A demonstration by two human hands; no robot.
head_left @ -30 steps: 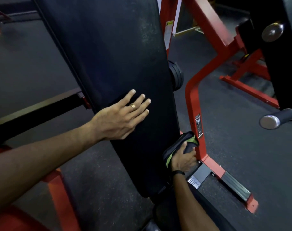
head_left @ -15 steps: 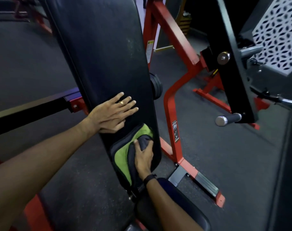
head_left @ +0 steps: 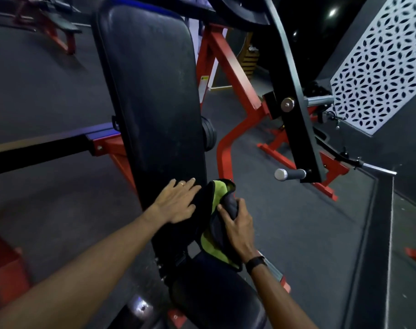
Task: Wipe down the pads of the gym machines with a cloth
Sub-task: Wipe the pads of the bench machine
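Two hands low on the tall black back pad [head_left: 152, 96], left hand [head_left: 177, 201] lying flat with fingers straight on its lower end, right hand [head_left: 238, 223] grasping a bunched green-and-black cloth [head_left: 217, 198] at the pad's lower right edge, seat pad [head_left: 216, 293] below.

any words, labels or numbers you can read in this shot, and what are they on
No text can be read here.
Warning sticker on the red frame behind the back pad: a yellow-and-black header shows, but the print is too small to read.
Cloth, right hand, left hand: no lettering visible.
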